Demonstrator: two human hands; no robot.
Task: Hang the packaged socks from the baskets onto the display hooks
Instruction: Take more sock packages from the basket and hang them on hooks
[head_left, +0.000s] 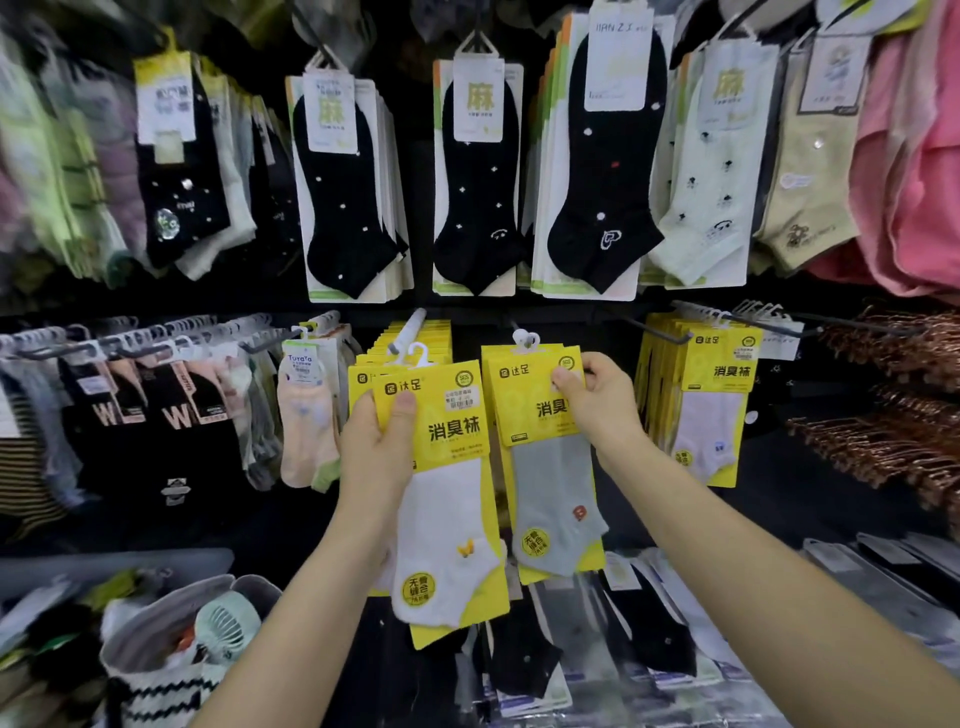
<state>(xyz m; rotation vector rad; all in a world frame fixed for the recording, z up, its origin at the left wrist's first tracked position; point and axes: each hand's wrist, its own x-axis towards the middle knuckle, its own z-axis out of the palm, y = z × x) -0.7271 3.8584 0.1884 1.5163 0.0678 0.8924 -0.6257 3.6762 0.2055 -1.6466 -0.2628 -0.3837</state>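
My left hand (376, 441) grips a yellow-carded pack of white socks (447, 519) by its left edge, thumb across the card's front. Its white plastic hanger sits just at the tip of a display hook (410, 330) that carries several more yellow packs behind. My right hand (602, 402) pinches the upper right of a yellow pack of grey socks (550, 478), which hangs by its white hanger from the neighbouring hook. A basket (171, 654) with a striped knit wall stands at the lower left, holding mixed items.
Black and pale ankle socks (467, 182) hang in rows above. More yellow packs (711, 400) hang to the right, beside copper-coloured hangers (893, 415). Dark sock packs (156, 415) fill hooks on the left. Flat packaged socks (649, 649) lie on the shelf below.
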